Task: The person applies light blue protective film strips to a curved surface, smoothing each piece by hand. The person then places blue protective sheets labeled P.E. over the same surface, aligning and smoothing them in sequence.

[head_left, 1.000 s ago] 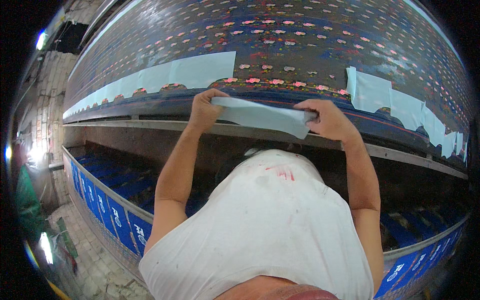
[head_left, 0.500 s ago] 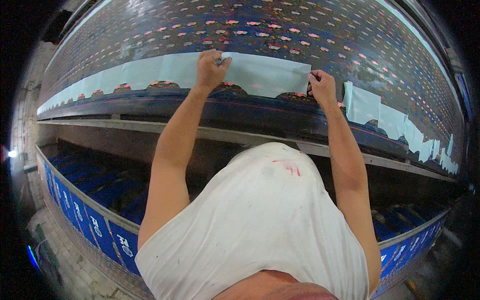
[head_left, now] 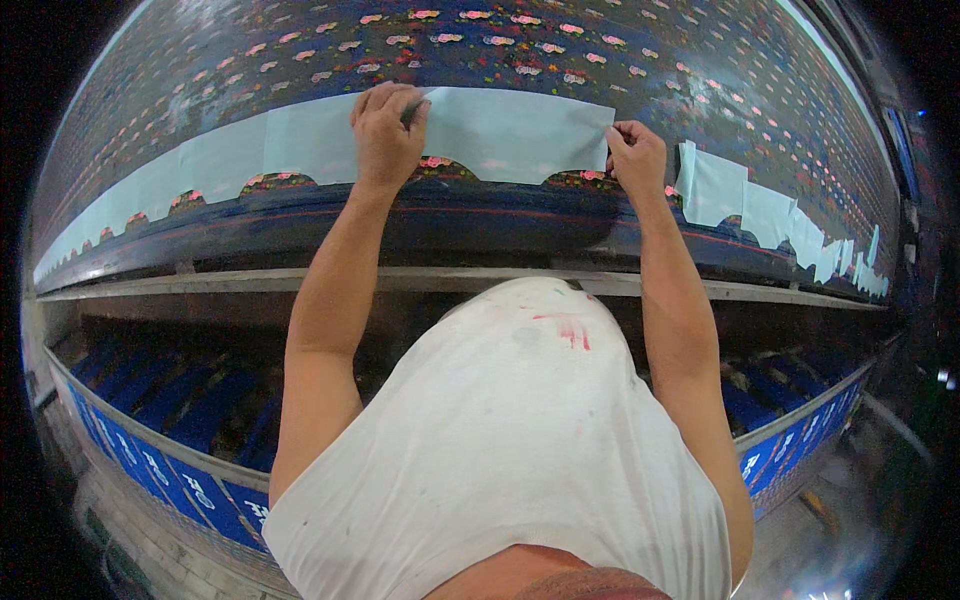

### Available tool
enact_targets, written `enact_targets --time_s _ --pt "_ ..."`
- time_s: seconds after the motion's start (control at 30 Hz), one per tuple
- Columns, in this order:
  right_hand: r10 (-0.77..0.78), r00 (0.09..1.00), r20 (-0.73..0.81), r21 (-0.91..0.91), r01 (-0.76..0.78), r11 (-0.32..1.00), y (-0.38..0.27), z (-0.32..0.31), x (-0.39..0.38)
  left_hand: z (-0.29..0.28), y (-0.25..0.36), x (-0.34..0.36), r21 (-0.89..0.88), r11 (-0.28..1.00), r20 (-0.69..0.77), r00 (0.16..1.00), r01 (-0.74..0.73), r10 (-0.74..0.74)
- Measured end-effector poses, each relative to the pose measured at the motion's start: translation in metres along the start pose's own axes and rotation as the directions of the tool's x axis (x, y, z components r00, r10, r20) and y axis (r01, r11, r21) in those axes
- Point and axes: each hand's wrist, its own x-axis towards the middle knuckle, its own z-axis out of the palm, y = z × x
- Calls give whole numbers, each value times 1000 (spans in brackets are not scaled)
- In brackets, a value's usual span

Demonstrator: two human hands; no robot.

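A pale blue-green paper sheet (head_left: 515, 130) with a scalloped lower edge lies flat on the dark printed cloth (head_left: 560, 50) stretched over the long table. My left hand (head_left: 388, 135) presses down on the sheet's left end, fingers bent over its top edge. My right hand (head_left: 636, 155) pinches the sheet's right lower corner. Both arms reach forward over the table's dark front edge. More such sheets (head_left: 200, 160) run in a row to the left, touching this one.
Further loose pale sheets (head_left: 745, 200) sit along the cloth edge to the right. A metal rail (head_left: 200, 282) runs below the table edge. Blue panels (head_left: 150, 460) line a lower shelf at left and right. The tiled floor (head_left: 110, 530) shows at bottom left.
A second ago I held the sheet folded in the air at the table edge. Since then both hands have carried it forward, spread it, and laid it flat on the cloth.
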Motion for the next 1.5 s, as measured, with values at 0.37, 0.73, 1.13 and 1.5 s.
enact_targets --time_s 0.37,0.73,1.13,1.5 --pt "-242 965 -101 -234 214 949 15 4 3 4 101 -25 -15 909 593 728 -417 344" --pt "-328 927 183 -285 370 884 19 -130 19 88 195 -2 6 890 569 734 -455 371" --pt "-449 889 87 -741 359 568 130 -277 53 127 299 4 249 965 580 810 -77 -85" --pt "-466 367 805 324 386 864 42 -303 -77 76 381 -42 -222 939 528 778 -262 341"
